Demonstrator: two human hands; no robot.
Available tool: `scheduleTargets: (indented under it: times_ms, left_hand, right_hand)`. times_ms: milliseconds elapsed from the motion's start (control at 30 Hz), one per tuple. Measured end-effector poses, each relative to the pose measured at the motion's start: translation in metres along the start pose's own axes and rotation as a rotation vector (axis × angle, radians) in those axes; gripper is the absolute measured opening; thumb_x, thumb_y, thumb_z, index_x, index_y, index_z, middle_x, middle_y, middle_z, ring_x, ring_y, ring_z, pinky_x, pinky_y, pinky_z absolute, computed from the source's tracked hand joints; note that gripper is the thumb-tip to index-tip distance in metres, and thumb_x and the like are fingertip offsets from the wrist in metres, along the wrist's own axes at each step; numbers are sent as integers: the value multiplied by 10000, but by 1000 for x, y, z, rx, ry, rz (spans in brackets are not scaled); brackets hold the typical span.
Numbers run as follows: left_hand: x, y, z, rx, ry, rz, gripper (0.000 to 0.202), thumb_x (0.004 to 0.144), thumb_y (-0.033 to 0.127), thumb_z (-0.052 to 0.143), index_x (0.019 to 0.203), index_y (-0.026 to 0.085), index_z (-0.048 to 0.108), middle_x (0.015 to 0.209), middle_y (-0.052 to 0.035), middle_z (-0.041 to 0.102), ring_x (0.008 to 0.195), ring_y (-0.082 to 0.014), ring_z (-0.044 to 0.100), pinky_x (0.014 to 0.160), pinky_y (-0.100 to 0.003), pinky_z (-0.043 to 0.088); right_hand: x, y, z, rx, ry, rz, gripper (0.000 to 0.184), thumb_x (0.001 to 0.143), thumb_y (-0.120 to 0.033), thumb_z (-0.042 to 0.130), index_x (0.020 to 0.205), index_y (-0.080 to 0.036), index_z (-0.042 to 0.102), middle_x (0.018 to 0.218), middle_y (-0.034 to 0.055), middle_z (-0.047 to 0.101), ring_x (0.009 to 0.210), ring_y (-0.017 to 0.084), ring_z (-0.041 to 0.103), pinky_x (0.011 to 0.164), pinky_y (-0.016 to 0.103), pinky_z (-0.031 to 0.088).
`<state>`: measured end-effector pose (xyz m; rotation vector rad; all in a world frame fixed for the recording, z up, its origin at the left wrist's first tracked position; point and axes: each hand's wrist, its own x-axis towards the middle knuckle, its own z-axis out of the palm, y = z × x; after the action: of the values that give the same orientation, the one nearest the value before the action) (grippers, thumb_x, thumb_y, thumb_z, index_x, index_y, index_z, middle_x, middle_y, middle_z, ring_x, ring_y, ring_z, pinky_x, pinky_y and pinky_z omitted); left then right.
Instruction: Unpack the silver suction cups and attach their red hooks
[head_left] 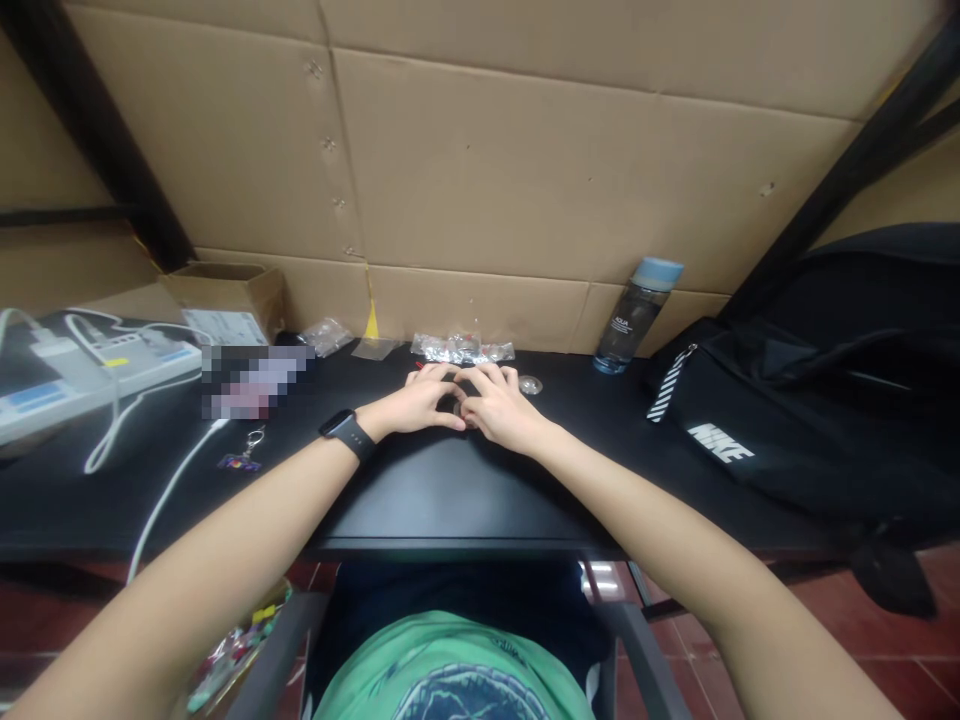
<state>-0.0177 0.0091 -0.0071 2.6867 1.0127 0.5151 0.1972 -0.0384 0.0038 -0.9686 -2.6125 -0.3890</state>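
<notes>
My left hand (424, 402) and my right hand (496, 403) meet over the black desk (450, 490), fingertips touching and thumbs drawn in. Their curled fingers close round something small and dark, mostly hidden, whose kind I cannot make out. Just right of my right hand lies a small round clear disc (530, 385). Shiny clear plastic packets (465, 348) lie right behind my fingers. A dark watch (347, 433) is on my left wrist.
A clear bottle (634, 318) with a blue cap and a black backpack (810, 400) stand on the right. On the left are a white power strip (135, 370) with cables, an open cardboard box (225, 295), and a keychain (244, 458). A cardboard wall (480, 170) rises behind the desk.
</notes>
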Motion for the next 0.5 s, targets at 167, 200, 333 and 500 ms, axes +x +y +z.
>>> scheduleTargets:
  times_ms: [167,200,333,500]
  left_hand:
    - [0,4,1,31,61,11,408,791,620,728,1046,301,725,1448,-55,464,1344,-357,360,1086,-566,274]
    - [0,4,2,38,83,12,403,793,618,728,1044,303,726,1437,-53,474,1334,-353,368,1083,-557,274]
    - [2,4,4,67,140,-3,420,782,614,741,1067,306,724,1409,-54,501,1303,-350,387,1074,-536,275]
    - [3,4,5,91,147,-19,440,783,653,717,1056,308,727,1400,-61,512,1290,-351,392,1056,-521,286]
  right_hand:
    - [-2,8,11,227,30,208,81,887,-269,717,825,-234,754,1399,74,509,1296,321,362,968,503,303]
    - [-2,9,13,255,40,256,83,881,-287,729,822,-240,763,1387,75,514,1287,323,364,958,500,306]
    - [1,10,15,334,42,411,71,849,-335,775,834,-268,795,1208,75,592,1162,285,454,902,439,331]
    - [0,20,4,459,-27,347,100,849,-236,754,934,-258,803,971,42,704,912,193,613,811,323,362]
